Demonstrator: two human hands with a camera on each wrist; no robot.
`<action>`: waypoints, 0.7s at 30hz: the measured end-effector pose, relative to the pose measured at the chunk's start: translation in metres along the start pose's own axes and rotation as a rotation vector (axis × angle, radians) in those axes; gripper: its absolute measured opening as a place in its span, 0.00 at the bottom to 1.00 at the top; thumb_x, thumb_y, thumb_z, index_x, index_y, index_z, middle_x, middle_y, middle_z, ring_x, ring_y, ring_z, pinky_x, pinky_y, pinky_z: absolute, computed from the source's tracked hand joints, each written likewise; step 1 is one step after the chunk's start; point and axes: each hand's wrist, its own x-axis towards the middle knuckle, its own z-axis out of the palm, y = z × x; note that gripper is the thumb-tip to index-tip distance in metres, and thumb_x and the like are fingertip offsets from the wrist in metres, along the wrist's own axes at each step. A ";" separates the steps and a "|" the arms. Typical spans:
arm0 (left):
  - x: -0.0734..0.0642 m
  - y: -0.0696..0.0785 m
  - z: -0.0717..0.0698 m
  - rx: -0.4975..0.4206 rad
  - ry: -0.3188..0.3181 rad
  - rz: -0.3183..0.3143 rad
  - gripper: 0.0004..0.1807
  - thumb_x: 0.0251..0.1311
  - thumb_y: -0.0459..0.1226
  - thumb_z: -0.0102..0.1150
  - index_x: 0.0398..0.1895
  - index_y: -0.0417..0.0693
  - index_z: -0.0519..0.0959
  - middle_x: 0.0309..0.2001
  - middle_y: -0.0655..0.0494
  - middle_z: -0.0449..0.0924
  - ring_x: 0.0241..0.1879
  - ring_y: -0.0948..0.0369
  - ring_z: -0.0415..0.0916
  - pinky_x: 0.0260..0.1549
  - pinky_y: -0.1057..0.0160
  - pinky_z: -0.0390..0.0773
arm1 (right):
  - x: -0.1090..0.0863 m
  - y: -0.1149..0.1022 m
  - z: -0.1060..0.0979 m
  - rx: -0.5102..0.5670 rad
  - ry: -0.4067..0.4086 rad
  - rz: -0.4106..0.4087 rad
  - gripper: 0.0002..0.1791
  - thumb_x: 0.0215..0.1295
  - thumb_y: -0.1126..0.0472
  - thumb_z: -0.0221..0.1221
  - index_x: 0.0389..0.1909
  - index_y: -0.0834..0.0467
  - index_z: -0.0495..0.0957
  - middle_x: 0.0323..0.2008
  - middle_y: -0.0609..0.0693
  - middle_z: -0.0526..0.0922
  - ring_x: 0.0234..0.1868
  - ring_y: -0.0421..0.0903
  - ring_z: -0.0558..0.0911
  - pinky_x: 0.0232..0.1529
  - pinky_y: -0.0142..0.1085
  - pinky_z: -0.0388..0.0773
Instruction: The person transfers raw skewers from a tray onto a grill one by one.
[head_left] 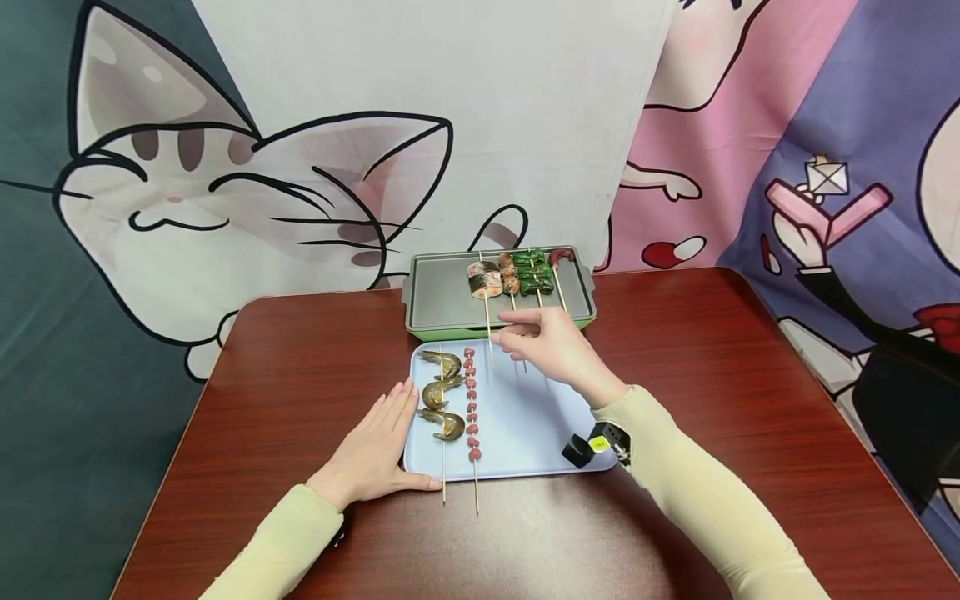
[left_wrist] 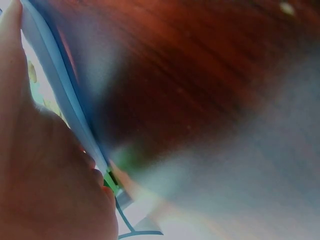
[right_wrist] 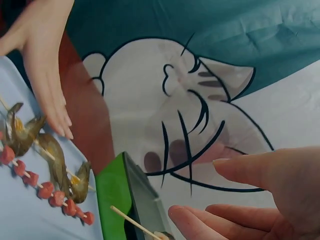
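My left hand (head_left: 378,446) lies along the left edge of the blue tray (head_left: 532,425), fingers straight and thumb at its lower corner. On the tray are a shrimp skewer (head_left: 442,392) and a skewer of small red pieces (head_left: 472,408). My right hand (head_left: 551,346) hovers over the tray's far side, by the stick of a fish skewer (head_left: 484,280). In the right wrist view its thumb and fingers (right_wrist: 240,172) stand apart, with nothing between them. The fish skewer lies on the grill pan (head_left: 442,292), its stick jutting over the near rim.
Beside the fish on the pan lie a brown meat skewer (head_left: 509,273), a green vegetable skewer (head_left: 534,273) and a dark red skewer (head_left: 560,257). The pan's green base touches or nearly touches the tray. A cartoon cloth (head_left: 525,125) hangs behind the brown table (head_left: 300,375).
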 end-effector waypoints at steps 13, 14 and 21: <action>0.000 -0.001 0.001 0.002 -0.003 0.002 0.73 0.47 0.78 0.57 0.77 0.27 0.53 0.78 0.33 0.47 0.77 0.42 0.46 0.74 0.46 0.51 | -0.036 0.011 0.002 0.042 -0.049 -0.045 0.24 0.67 0.57 0.68 0.59 0.65 0.82 0.38 0.54 0.89 0.33 0.45 0.89 0.39 0.38 0.85; 0.001 -0.001 0.001 0.003 -0.003 0.003 0.72 0.47 0.78 0.57 0.77 0.27 0.53 0.78 0.33 0.47 0.77 0.42 0.46 0.74 0.46 0.51 | -0.038 0.012 0.003 0.048 -0.059 -0.044 0.24 0.67 0.57 0.68 0.59 0.66 0.81 0.38 0.54 0.89 0.33 0.45 0.88 0.39 0.39 0.85; 0.001 -0.001 0.001 0.009 -0.008 0.002 0.73 0.47 0.79 0.56 0.77 0.27 0.53 0.78 0.33 0.47 0.77 0.42 0.46 0.74 0.46 0.51 | -0.055 0.023 0.012 0.049 -0.120 0.023 0.26 0.67 0.54 0.67 0.60 0.65 0.81 0.39 0.53 0.89 0.32 0.45 0.88 0.39 0.38 0.84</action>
